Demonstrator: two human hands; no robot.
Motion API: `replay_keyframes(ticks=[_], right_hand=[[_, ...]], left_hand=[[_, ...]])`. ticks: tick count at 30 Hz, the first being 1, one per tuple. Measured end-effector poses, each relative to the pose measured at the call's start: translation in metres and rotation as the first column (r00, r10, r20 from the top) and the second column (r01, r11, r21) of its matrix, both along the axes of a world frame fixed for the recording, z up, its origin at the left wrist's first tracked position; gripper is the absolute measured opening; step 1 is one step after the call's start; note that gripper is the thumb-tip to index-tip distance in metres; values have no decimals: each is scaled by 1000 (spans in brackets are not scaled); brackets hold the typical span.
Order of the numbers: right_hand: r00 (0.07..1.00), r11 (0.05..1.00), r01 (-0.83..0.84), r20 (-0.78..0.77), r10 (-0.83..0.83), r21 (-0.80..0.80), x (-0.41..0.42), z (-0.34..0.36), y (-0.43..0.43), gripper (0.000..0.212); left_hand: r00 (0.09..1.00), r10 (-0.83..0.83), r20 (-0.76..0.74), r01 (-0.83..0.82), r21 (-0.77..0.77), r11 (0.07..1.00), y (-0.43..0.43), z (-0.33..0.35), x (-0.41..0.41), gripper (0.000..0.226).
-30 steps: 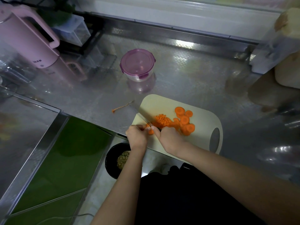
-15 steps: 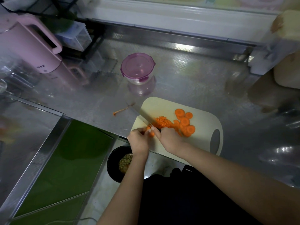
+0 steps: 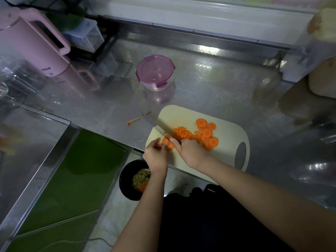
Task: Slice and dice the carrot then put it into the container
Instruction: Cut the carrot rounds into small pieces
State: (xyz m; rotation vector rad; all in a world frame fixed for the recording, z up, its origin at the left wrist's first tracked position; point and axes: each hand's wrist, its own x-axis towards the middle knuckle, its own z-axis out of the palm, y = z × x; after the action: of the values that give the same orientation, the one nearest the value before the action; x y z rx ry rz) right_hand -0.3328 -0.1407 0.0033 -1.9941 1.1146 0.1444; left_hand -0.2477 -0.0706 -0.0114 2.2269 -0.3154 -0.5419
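A cream cutting board [image 3: 227,135] lies on the steel counter. On it are round carrot slices [image 3: 207,133] and a small heap of diced carrot [image 3: 181,132]. My left hand [image 3: 156,153] pinches a carrot slice [image 3: 167,142] at the board's near left corner. My right hand [image 3: 189,151] grips the knife [image 3: 161,127], whose blade rests on that slice and points away to the left. A round clear container with a purple lid [image 3: 155,71], closed, stands behind the board.
A pink kettle [image 3: 34,46] and a clear box [image 3: 85,37] stand at the back left. A carrot scrap [image 3: 135,120] lies on the counter left of the board. Below the counter edge, a black bin [image 3: 131,180] holds scraps. Pale containers [image 3: 320,51] fill the right side.
Both hands stayed at the board's near left corner. The knife blade keeps working on the slice held by my left hand. The view shifted slightly.
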Motion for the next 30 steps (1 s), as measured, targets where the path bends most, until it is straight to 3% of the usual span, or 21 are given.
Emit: replay_keyframes(ticks=[7, 13, 30], right_hand=[[999, 1000, -5, 32, 5, -6, -4, 9, -7, 63], [993, 999, 31, 110, -28, -20, -22, 8, -1, 64], [1000, 999, -18, -18, 17, -27, -12, 24, 6, 59]], left_hand=[[990, 76, -119, -78, -14, 997, -5, 1, 4, 17], [990, 86, -115, -90, -28, 996, -5, 1, 2, 14], [994, 59, -89, -57, 23, 998, -7, 4, 3, 16]])
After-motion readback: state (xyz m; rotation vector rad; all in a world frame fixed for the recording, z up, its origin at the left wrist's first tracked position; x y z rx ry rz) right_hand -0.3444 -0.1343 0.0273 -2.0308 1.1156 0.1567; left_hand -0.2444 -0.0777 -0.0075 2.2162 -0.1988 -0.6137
